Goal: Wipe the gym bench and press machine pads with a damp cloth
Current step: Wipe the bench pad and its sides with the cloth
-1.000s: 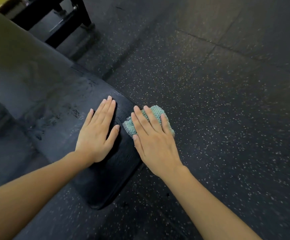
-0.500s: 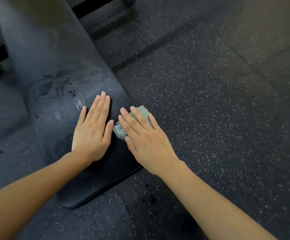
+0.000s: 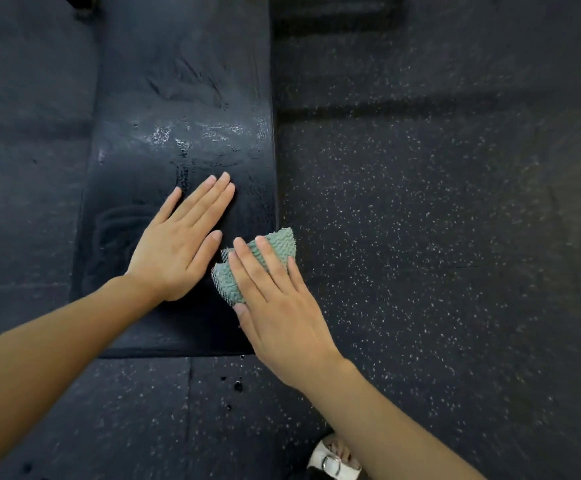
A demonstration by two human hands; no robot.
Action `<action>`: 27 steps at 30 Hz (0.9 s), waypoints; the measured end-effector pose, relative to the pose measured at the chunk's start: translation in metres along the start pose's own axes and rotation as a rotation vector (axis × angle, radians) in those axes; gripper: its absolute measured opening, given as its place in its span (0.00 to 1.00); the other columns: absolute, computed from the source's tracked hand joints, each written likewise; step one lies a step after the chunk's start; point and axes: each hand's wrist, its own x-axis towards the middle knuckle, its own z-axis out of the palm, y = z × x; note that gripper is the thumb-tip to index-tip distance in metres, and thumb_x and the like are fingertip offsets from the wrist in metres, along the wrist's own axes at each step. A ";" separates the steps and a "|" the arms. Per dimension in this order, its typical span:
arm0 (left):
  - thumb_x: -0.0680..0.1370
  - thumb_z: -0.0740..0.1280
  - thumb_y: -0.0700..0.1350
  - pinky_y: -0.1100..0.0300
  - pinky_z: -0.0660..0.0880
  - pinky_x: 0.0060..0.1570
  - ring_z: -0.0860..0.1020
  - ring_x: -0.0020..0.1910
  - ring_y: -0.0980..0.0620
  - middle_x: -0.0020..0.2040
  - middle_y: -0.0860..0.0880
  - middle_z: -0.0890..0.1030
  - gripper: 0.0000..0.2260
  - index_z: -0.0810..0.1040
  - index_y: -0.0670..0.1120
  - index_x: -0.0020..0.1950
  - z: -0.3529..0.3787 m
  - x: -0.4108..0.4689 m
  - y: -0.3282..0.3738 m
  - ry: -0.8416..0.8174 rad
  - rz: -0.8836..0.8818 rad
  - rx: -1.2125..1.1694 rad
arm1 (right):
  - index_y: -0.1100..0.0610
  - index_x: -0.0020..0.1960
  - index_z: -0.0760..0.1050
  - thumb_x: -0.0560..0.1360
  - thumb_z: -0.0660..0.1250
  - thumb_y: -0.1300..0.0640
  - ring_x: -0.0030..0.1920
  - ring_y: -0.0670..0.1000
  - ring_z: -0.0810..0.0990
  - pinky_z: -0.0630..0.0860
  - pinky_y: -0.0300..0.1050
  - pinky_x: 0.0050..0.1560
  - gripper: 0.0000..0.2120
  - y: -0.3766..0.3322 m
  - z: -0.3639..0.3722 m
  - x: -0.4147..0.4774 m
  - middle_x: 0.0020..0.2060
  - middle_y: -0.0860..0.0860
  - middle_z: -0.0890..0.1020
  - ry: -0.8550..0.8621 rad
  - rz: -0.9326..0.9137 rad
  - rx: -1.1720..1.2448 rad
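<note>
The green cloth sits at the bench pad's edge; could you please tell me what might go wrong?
The green cloth overhangs the bench pad's right edge, pressed only by the flat right hand, so it may slip off. The left hand rests near wet streaks and could slide.

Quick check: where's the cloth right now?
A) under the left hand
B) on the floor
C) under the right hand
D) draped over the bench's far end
C: the right hand presses the green cloth at the right edge of the bench; the left hand lies bare.
</note>
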 end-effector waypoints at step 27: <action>0.85 0.47 0.52 0.47 0.49 0.77 0.53 0.80 0.49 0.82 0.49 0.53 0.25 0.52 0.45 0.81 -0.002 0.002 0.020 0.071 -0.281 -0.023 | 0.56 0.78 0.62 0.83 0.49 0.49 0.80 0.50 0.53 0.46 0.58 0.78 0.25 0.112 -0.025 0.118 0.79 0.49 0.61 0.084 -0.739 0.057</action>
